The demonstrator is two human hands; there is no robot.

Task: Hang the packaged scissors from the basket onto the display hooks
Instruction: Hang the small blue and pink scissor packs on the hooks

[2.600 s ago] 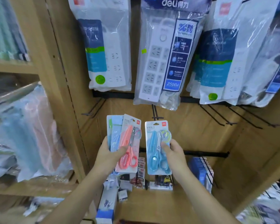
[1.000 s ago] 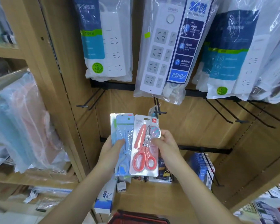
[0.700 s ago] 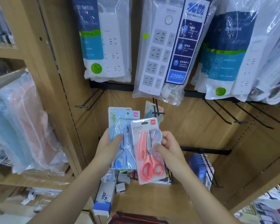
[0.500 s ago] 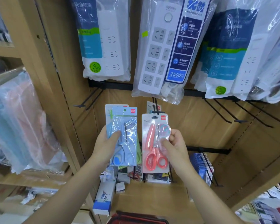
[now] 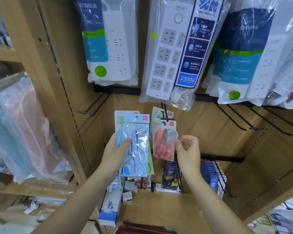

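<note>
Holding the blue scissor packs (image 5: 137, 132) upright, the left hand (image 5: 114, 154) has its grip clamped on the stack, below and left of the centre hook (image 5: 167, 118). The right hand (image 5: 189, 149) is below and right of that hook, fingers curled at the edge of the pink scissor pack (image 5: 160, 141); clamped or apart cannot be told. That pack hangs from the hook. The next blue pack must travel up and right; the right hand is nearer.

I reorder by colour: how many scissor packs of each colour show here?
Pink: 1, the pink pack on the hook.
Blue: 1, the blue pack gripped in the left hand.
Colour unclear: 2, the hook's rear pack and the hand's rear pack.
Total: 4 showing.
</note>
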